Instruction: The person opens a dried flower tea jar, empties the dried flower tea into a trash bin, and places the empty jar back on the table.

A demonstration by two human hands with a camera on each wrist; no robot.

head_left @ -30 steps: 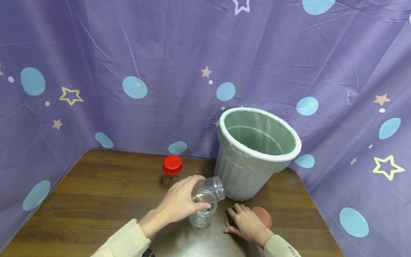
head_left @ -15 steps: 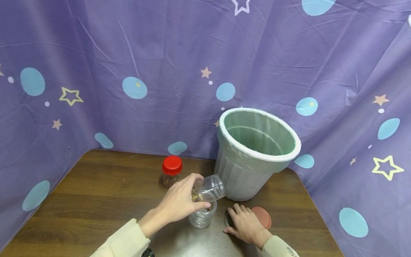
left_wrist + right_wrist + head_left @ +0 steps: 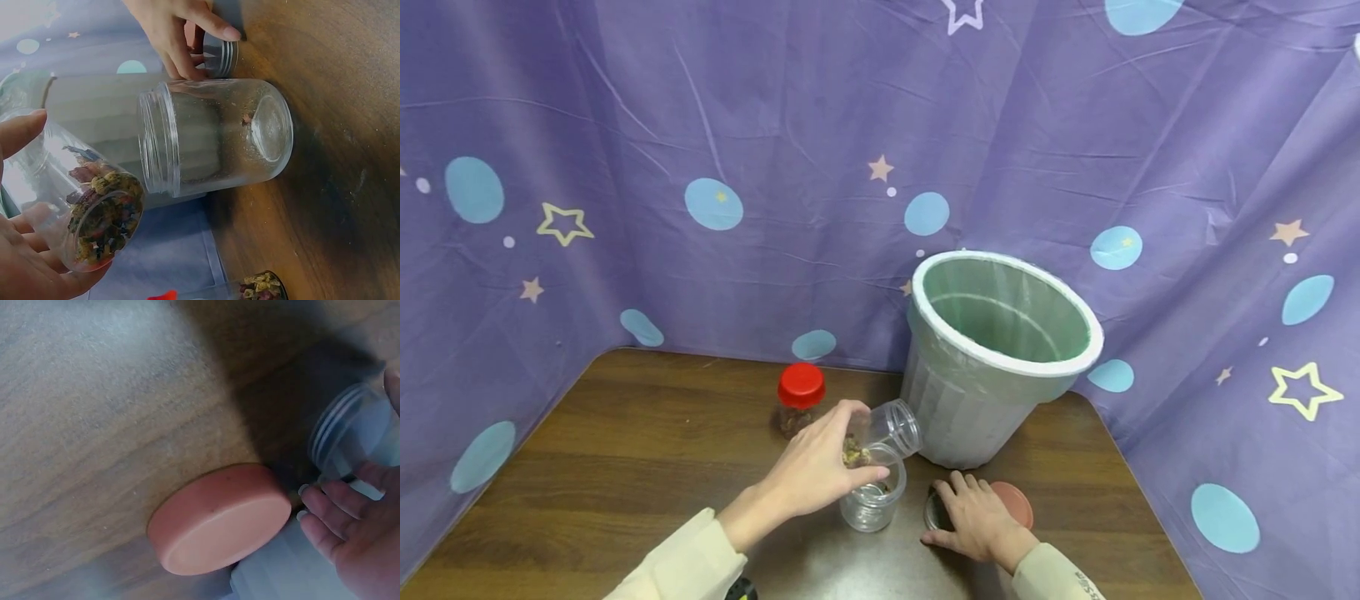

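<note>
My left hand (image 3: 820, 462) grips a clear jar (image 3: 891, 427) by its base end, tilted above the table with its mouth to the right. Dried flower pieces (image 3: 106, 215) are gathered at its base in the left wrist view. Just below stands an uncapped clear jar (image 3: 868, 508), with a small reddish bit near its bottom. Fingers of my right hand (image 3: 973, 521) lie relaxed about a low, clear ridged lid (image 3: 340, 428) on the table, partly hidden in the head view. A salmon-coloured lid (image 3: 219, 519) lies beside that hand.
A red-capped jar (image 3: 801, 396) of dried pieces stands behind my left hand. The large grey bin (image 3: 973, 408), lined with a thin clear bag, stands at the back right. A purple patterned curtain (image 3: 775, 208) hangs round the wooden table (image 3: 625, 467).
My left hand has shifted slightly left, and the tilted jar's mouth has moved a little up and left, uncovering more of the standing jar. My right hand has hardly moved.
</note>
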